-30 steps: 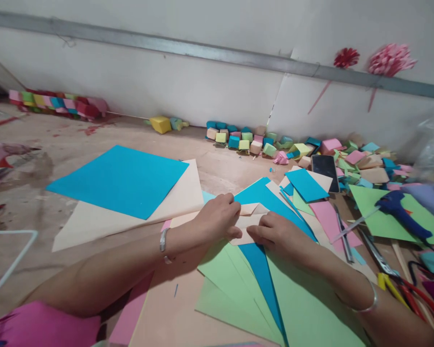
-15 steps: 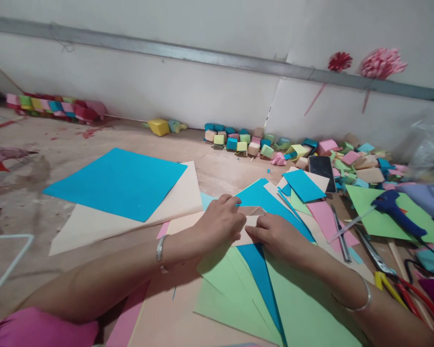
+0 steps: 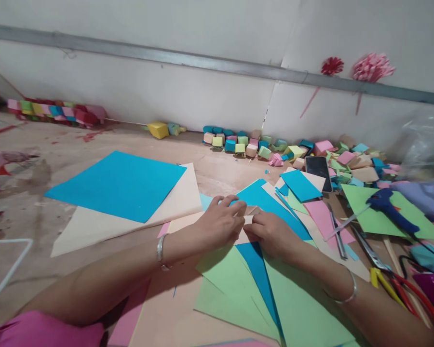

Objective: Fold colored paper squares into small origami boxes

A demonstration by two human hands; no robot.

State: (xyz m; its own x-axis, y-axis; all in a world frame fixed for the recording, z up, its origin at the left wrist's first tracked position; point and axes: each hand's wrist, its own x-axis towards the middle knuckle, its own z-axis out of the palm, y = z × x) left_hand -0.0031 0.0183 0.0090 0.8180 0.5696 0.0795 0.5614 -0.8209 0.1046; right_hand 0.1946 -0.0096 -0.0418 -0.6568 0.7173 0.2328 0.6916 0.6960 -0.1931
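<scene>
Here I am, both hands at a small pale peach folded paper piece [image 3: 246, 236], which sits to the right of my landmark, the large bright-blue square paper sheet [image 3: 119, 185]. My left hand [image 3: 222, 219] is bent over the piece's near-left part, fingers curled and half closed; the fingertips are tucked out of sight, so I can't tell whether they pinch or just press. My right hand [image 3: 275, 233] is drawn nearly closed, thumb side and forefinger gripping the right part of the piece. Raised flaps show between them, so I'd judge this to be the folding, with a crease being shaped. Pale-green paper sheets [image 3: 235, 299] lie nearer me, to the right of the blue sheet and lower down. The next move, as I read it, calls for one side held steady while the other hand presses the crease evenly, without skewing the flaps.
</scene>
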